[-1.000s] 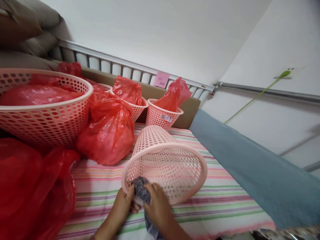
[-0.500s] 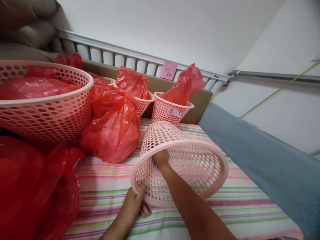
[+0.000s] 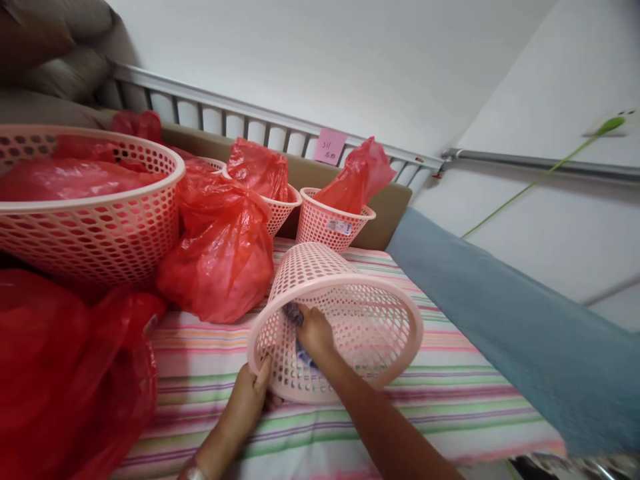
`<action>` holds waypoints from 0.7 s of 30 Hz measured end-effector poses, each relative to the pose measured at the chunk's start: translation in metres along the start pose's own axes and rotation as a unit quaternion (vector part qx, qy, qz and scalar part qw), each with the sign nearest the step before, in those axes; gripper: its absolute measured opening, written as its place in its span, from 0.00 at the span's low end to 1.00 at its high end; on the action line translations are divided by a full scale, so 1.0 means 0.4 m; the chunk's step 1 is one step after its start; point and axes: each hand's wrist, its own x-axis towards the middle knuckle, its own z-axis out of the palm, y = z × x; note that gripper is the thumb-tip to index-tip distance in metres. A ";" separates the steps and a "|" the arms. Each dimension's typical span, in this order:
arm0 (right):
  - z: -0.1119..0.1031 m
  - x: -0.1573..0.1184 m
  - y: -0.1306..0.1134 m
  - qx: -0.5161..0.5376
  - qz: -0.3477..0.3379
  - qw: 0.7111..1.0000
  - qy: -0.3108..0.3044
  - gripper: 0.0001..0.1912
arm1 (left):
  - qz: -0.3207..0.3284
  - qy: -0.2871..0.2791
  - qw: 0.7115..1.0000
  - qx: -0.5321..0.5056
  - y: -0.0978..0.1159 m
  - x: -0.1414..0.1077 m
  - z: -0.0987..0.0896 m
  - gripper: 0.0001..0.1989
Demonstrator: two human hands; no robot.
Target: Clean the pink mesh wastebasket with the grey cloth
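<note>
A pink perforated basket (image 3: pixel 333 283) lies on its side on a striped cloth (image 3: pixel 200 360), its mouth facing me. My left hand (image 3: pixel 253 390) grips the lower left of its rim, thumb on the rim and the other fingers partly hidden beneath. Inside the basket, my right hand (image 3: pixel 314 333) is closed on a dark blue patterned cloth (image 3: pixel 305 355), near the left inner wall. Part of that cloth shows above the fingers and part hangs below them.
Left of the basket sits a full red plastic bag (image 3: pixel 220 260), beside a large pink basket (image 3: pixel 90 233) holding red plastic. Behind stands a smaller basket (image 3: pixel 323 227) with a red bag. Another red bag (image 3: pixel 65 373) fills the lower left.
My right hand has come nearer the basket's mouth, and more of the blue cloth shows. The view has shifted slightly; my left hand still holds the rim.
</note>
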 end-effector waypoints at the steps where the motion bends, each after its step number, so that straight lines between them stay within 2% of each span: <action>1: -0.007 -0.051 -0.008 0.012 -0.004 1.000 0.000 0.19 | -0.007 0.003 1.000 -0.007 -0.007 -0.004 0.009 0.28; 5: -0.023 -0.259 -0.025 0.118 -0.019 0.993 -0.007 0.22 | 0.003 -0.012 0.999 -0.053 -0.031 -0.014 0.031 0.25; 7: -0.026 -0.310 -0.020 0.136 -0.020 0.991 -0.002 0.23 | 0.015 -0.025 0.997 -0.067 -0.036 -0.013 0.038 0.23; 8: -0.025 -0.313 -0.015 0.136 -0.020 0.990 0.003 0.23 | 0.014 -0.030 0.997 -0.066 -0.036 -0.012 0.041 0.23; 9: -0.024 -0.299 -0.010 0.131 -0.022 0.991 0.010 0.23 | 0.008 -0.035 0.998 -0.060 -0.035 -0.011 0.044 0.23; 11: -0.018 -0.229 -0.001 0.104 -0.019 0.994 0.028 0.23 | -0.009 -0.045 0.998 -0.042 -0.029 -0.008 0.049 0.26; 17: 0.028 0.078 0.014 0.003 0.022 0.998 0.054 0.16 | -0.035 -0.051 0.998 -0.021 -0.015 -0.009 0.061 0.33; 19: 0.045 0.139 0.019 0.003 0.022 0.998 0.052 0.16 | -0.044 -0.063 0.997 -0.025 -0.005 -0.014 0.058 0.34; 21: 0.058 0.169 0.026 0.004 0.022 0.999 0.046 0.16 | -0.061 -0.071 0.995 -0.018 0.015 -0.017 0.043 0.34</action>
